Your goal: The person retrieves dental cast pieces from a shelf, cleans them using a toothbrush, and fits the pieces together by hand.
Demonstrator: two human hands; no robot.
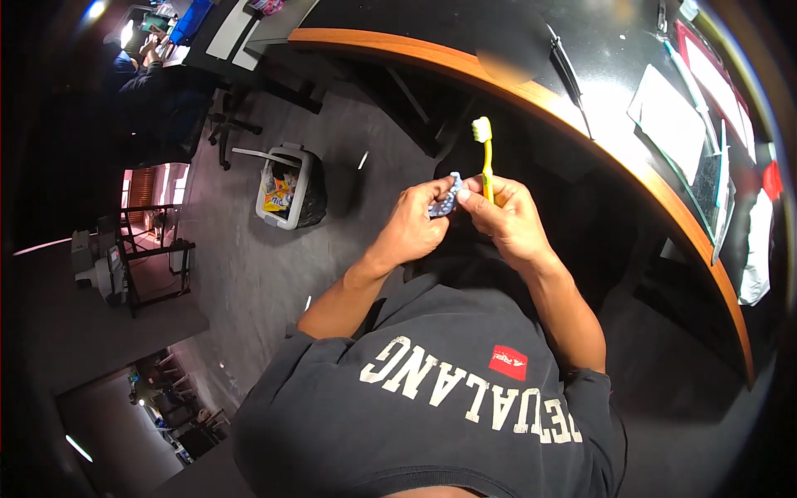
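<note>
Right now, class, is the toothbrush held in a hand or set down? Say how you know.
Held: the right hand grips the toothbrush around its lower handle, while the bristled head stands clear of the hand.

Workroom — long bench (398, 17), wheeled chair (224, 121)

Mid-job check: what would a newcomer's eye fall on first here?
The yellow toothbrush, jutting from the right hand. Next, the small blue piece between that hand and the left hand. Then the white-rimmed bin on the floor, off to the left.
</note>
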